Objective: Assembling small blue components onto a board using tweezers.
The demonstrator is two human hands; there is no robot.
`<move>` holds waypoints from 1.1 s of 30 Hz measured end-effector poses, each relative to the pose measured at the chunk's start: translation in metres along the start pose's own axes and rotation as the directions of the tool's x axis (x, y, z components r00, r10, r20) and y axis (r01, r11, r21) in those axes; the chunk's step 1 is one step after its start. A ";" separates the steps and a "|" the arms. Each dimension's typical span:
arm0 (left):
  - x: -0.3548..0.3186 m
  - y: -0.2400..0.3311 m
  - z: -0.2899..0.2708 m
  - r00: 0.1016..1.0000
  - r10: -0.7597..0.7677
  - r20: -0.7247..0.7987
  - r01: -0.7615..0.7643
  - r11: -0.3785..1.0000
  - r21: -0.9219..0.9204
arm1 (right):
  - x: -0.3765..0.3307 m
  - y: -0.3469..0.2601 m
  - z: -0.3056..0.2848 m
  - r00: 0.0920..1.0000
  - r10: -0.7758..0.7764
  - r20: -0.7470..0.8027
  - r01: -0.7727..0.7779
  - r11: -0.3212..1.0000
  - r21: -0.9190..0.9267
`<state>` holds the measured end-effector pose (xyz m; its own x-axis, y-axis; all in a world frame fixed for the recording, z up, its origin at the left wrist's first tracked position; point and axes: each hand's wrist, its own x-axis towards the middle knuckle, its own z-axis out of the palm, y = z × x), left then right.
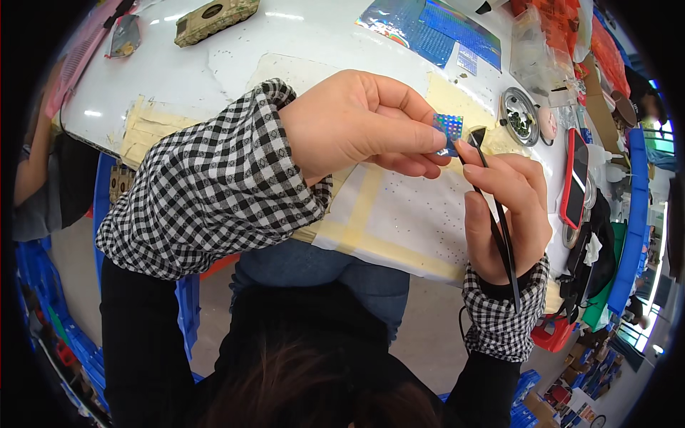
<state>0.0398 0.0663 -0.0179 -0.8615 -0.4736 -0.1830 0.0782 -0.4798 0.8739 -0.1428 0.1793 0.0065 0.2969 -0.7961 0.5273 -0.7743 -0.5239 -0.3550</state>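
Observation:
My left hand [360,125] pinches a small shiny blue sheet [448,125] patterned with rows of tiny squares, between thumb and forefinger. Black tweezers [505,246] lie across my right hand [524,189], its fingers curled about them. The right fingertips come up against the lower right edge of the little sheet; whether they grip it too, I cannot tell. Below both hands, white paper [410,217] scattered with tiny dots lies on the table, with yellowish tape [357,207] along it.
A round dish [519,118] with dark bits and a red-cased phone [574,178] are at the right. Shiny blue sheets [435,32] lie at the back, a camouflage-patterned case [216,21] at the back left. Another person's arm [36,157] shows at the left edge.

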 end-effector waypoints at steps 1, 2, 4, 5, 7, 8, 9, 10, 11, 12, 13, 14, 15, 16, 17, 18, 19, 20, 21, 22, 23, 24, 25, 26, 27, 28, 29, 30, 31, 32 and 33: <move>-0.001 0.000 0.000 1.000 0.003 -0.008 -0.003 1.000 0.005 | 0.000 0.000 0.000 1.000 0.000 -0.004 0.000 1.000 -0.001; -0.002 0.001 0.000 1.000 0.007 -0.015 -0.007 1.000 0.011 | 0.000 0.000 0.001 1.000 -0.003 -0.008 0.003 1.000 -0.001; -0.001 -0.001 -0.001 1.000 0.023 -0.017 -0.022 1.000 0.020 | 0.000 0.000 0.002 1.000 -0.006 -0.013 0.006 1.000 -0.006; 0.000 -0.002 -0.002 0.999 0.030 -0.016 -0.030 0.999 0.023 | 0.000 0.000 0.002 1.000 -0.009 -0.011 0.009 1.000 -0.013; 0.001 -0.004 -0.002 0.999 0.043 -0.025 -0.042 0.999 0.028 | 0.001 0.000 0.003 1.000 -0.018 -0.008 0.018 1.000 -0.023; 0.001 -0.005 -0.003 0.998 0.049 -0.032 -0.048 0.998 0.031 | 0.001 0.000 0.004 1.000 -0.025 -0.013 0.025 0.999 -0.026; 0.000 -0.004 -0.003 0.998 0.052 -0.041 -0.051 0.998 0.029 | 0.001 0.001 0.005 0.999 -0.033 -0.018 0.032 0.999 -0.028; 0.001 -0.004 -0.003 0.998 0.053 -0.042 -0.052 0.998 0.024 | 0.001 0.001 0.005 0.999 -0.035 -0.020 0.034 0.999 -0.037; 0.001 -0.004 -0.002 0.998 0.054 -0.044 -0.053 0.998 0.018 | 0.001 0.001 0.005 0.999 -0.039 -0.023 0.038 0.998 -0.046; 0.001 -0.003 -0.001 0.998 0.051 -0.048 -0.051 0.999 0.019 | 0.002 0.001 0.004 0.999 -0.044 -0.027 0.042 0.998 -0.054; 0.000 -0.002 -0.001 0.997 0.049 -0.058 -0.048 0.999 0.020 | 0.002 0.001 0.005 0.998 -0.050 -0.030 0.049 0.997 -0.058; -0.001 -0.002 0.000 0.997 0.046 -0.068 -0.045 0.999 0.022 | 0.002 0.001 0.005 0.998 -0.054 -0.036 0.052 0.997 -0.060; -0.001 -0.002 0.000 0.997 0.044 -0.066 -0.043 0.999 0.016 | 0.002 0.000 0.006 0.997 -0.058 -0.041 0.055 0.997 -0.062; -0.001 -0.001 0.000 0.997 0.043 -0.064 -0.042 0.999 0.010 | 0.002 0.000 0.007 0.997 -0.063 -0.048 0.060 0.996 -0.064; -0.001 -0.001 0.000 0.997 0.041 -0.063 -0.041 0.999 0.005 | 0.002 0.000 0.007 0.997 -0.059 -0.048 0.055 0.996 -0.067; -0.001 -0.001 0.000 0.997 0.044 -0.067 -0.043 0.999 0.013 | 0.002 0.000 0.008 0.997 -0.054 -0.048 0.051 0.996 -0.070; -0.001 -0.001 0.001 0.997 0.046 -0.069 -0.044 0.999 0.020 | 0.001 0.000 0.008 0.998 -0.049 -0.047 0.045 0.996 -0.074; -0.001 -0.001 0.001 0.996 0.047 -0.072 -0.046 0.999 0.027 | 0.002 0.000 0.008 0.997 -0.048 -0.054 0.044 0.996 -0.076; -0.001 -0.001 0.001 0.996 0.048 -0.073 -0.045 0.998 0.034 | 0.003 -0.001 0.008 0.997 -0.046 -0.062 0.041 0.996 -0.077; 0.000 -0.001 0.000 0.996 0.049 -0.072 -0.046 0.998 0.041 | 0.003 -0.002 0.008 0.997 -0.045 -0.070 0.039 0.996 -0.081; 0.000 -0.001 0.000 0.996 0.050 -0.071 -0.047 0.998 0.048 | 0.003 -0.002 0.008 0.997 -0.049 -0.068 0.043 0.996 -0.084; 0.000 -0.001 0.000 0.996 0.051 -0.069 -0.048 0.998 0.048 | 0.003 -0.001 0.008 0.996 -0.052 -0.066 0.046 0.995 -0.088; 0.000 -0.002 0.000 0.996 0.052 -0.070 -0.049 0.998 0.048 | 0.003 0.000 0.009 0.996 -0.056 -0.065 0.051 0.995 -0.089; 0.000 -0.003 0.000 0.996 0.053 -0.072 -0.050 0.998 0.049 | 0.003 0.000 0.010 0.996 -0.050 -0.069 0.044 0.995 -0.086; 0.000 -0.003 0.000 0.995 0.068 -0.071 -0.064 0.996 0.061 | 0.003 0.001 0.010 0.996 -0.044 -0.073 0.038 0.996 -0.082; 0.001 -0.003 -0.001 0.994 0.082 -0.070 -0.077 0.994 0.074 | 0.003 0.001 0.010 0.996 -0.041 -0.076 0.034 0.996 -0.082; 0.001 -0.003 0.000 0.993 0.096 -0.068 -0.090 0.992 0.086 | 0.003 0.000 0.010 0.996 -0.035 -0.077 0.029 0.996 -0.079; 0.000 -0.004 0.000 0.993 0.094 -0.069 -0.087 0.992 0.090 | 0.003 0.000 0.010 0.996 -0.033 -0.077 0.027 0.997 -0.078; 0.001 -0.004 0.000 0.993 0.094 -0.069 -0.087 0.992 0.095 | 0.003 0.000 0.011 0.996 -0.035 -0.081 0.029 0.997 -0.078; 0.001 -0.005 0.000 0.993 0.094 -0.069 -0.087 0.991 0.099 | 0.003 0.001 0.011 0.996 -0.038 -0.086 0.031 0.996 -0.079; 0.001 -0.004 0.000 0.993 0.098 -0.064 -0.091 0.991 0.099 | 0.003 0.001 0.011 0.995 -0.044 -0.095 0.036 0.996 -0.079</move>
<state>0.0389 0.0678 -0.0219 -0.8159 -0.5645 -0.1252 0.1061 -0.3591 0.9272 -0.1364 0.1730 -0.0011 0.2764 -0.7400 0.6132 -0.8047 -0.5270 -0.2734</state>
